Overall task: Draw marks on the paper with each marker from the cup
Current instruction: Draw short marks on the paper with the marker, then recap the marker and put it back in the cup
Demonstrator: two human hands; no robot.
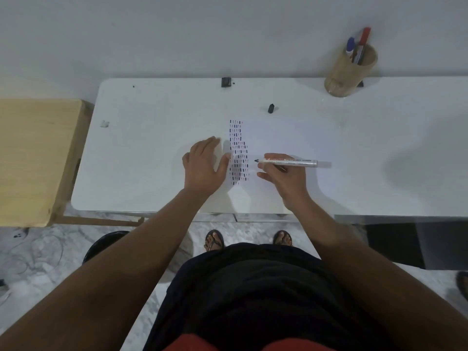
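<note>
Wood stool: pale wooden stool far left of the left hand, butting the surface's left end.
Surface: white surface under both hands, long side running left to right.
Scrap: small white bit lying on the surface, left of and beyond the left hand.
Left hand: left hand palm down, fingers spread wide and flat, holding nothing, pressing the left edge of the paper.
Black block: small black block at the far edge of the surface, beyond the left hand.
Paper: white paper lying flat between and beyond the hands, hard to tell from the surface; column of short dark and reddish marks just right of the left thumb.
Cap: black cap loose on the surface beyond the paper, past the right hand.
Right hand: right hand closed around the marker, fingers pinching near the tip end.
Marker: white-barrelled marker uncapped, lying near level, dark tip pointing left just beside the marks; cannot tell if the tip touches the paper.
Cup: tan cup far right of and beyond the right hand, near the back edge; blue marker and red marker stand in it, caps up.
</note>
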